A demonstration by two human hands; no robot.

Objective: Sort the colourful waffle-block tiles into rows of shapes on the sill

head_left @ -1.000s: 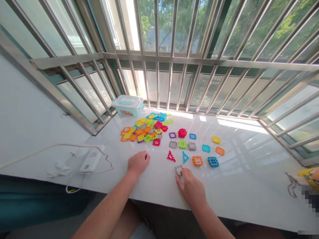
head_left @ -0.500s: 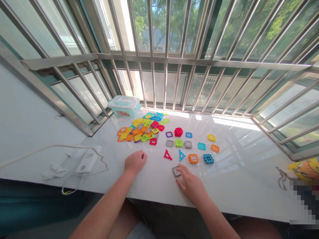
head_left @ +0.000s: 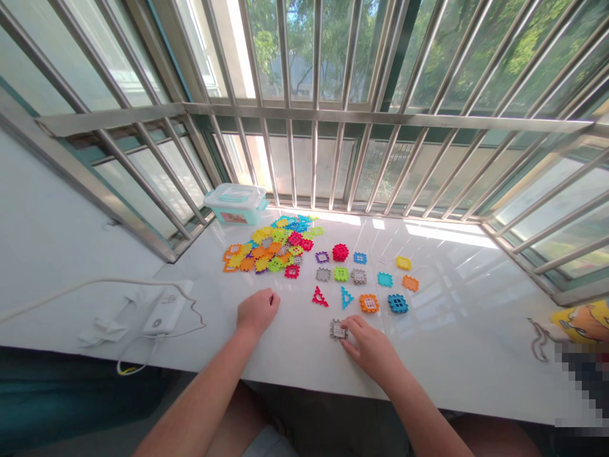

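1. Right now our right hand [head_left: 368,346] rests on the white table [head_left: 457,330], its fingertips touching a grey square tile [head_left: 337,329]; the grip is loosely spread over the tile's right edge and has not closed on it, so the tile lies flat on the table.
2. Our left hand [head_left: 257,310] sits curled into a loose fist on the table, well apart from the tile, and holds nothing.
3. Just beyond the grey tile we see pieces laid out singly in rows: a red triangle [head_left: 320,297], a blue triangle [head_left: 346,297], an orange square [head_left: 369,303] and a blue square [head_left: 398,303], with more squares behind them.
4. Further back on the left lies a mixed heap of coloured tiles [head_left: 266,251], and behind it a pale teal box [head_left: 236,203] with its lid on.
5. We judge the sorting partly done: about a dozen and a half pieces are spread out, the grey tile is near the front row, and most of the heap is left.
6. At the far left lies a white power strip [head_left: 164,311] with its cable.
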